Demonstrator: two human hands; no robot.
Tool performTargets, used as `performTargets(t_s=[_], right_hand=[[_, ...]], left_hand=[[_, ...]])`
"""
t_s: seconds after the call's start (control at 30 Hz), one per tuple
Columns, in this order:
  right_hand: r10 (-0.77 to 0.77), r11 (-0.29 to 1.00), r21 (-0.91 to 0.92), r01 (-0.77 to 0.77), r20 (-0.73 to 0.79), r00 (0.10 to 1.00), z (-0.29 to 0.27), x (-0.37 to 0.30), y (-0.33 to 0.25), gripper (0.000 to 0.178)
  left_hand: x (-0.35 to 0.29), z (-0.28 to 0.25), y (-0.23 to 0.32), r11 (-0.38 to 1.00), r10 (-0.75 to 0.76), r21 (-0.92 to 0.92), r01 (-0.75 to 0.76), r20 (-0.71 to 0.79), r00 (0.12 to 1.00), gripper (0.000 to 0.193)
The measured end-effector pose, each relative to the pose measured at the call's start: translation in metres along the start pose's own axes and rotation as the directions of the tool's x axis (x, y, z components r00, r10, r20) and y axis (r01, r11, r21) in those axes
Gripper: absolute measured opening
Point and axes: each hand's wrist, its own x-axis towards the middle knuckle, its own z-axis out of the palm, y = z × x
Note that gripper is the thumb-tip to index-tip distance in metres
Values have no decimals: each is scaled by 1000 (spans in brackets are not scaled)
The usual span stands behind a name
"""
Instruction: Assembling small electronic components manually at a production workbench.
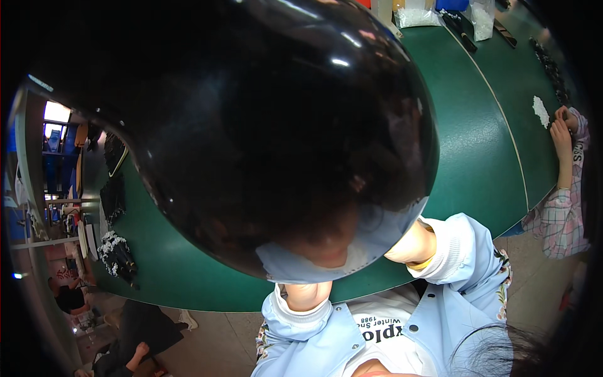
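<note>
A large, glossy black rounded shell (pixel 282 144) fills the middle of the head view, just above the green table, and reflects light. It looks like a lamp head, though I cannot tell for sure. Both forearms, in light blue sleeves with white cuffs, reach in under it from below. Only the wrist of my left hand (pixel 308 295) shows at its lower edge. To the right, the wrist of my right hand (pixel 413 244), with a yellow band, goes behind the shell. The fingers of both hands, and anything they hold or touch, are hidden.
Around the shell spreads a green table (pixel 468 135). Clear bags of white bits (pixel 419 16) lie at the far right. A co-worker's hands (pixel 562 129) are beside a small white pile (pixel 540 111). Black bundles with white bits (pixel 116 254) lie at left; other people sit beyond.
</note>
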Motion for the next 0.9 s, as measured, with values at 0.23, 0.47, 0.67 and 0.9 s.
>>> performTargets(t_s=[0.23,0.47,0.67,0.9], right_hand=[[86,996,12,-85,-153,984,1,2,-9,13],[-33,979,-204,21,-56,998,0,2,-8,20],[-116,952,-288,102,-29,993,3,0,-7,20],[-129,932,-348,98,-66,989,4,0,-4,16]], left_hand=[[6,-11,-1,995,-67,-65,73,99,993,19],[-1,-9,0,997,-73,-26,72,-28,997,27],[-2,-16,-3,999,41,28,-43,39,998,29],[-2,-5,0,996,-30,84,32,-27,999,30]])
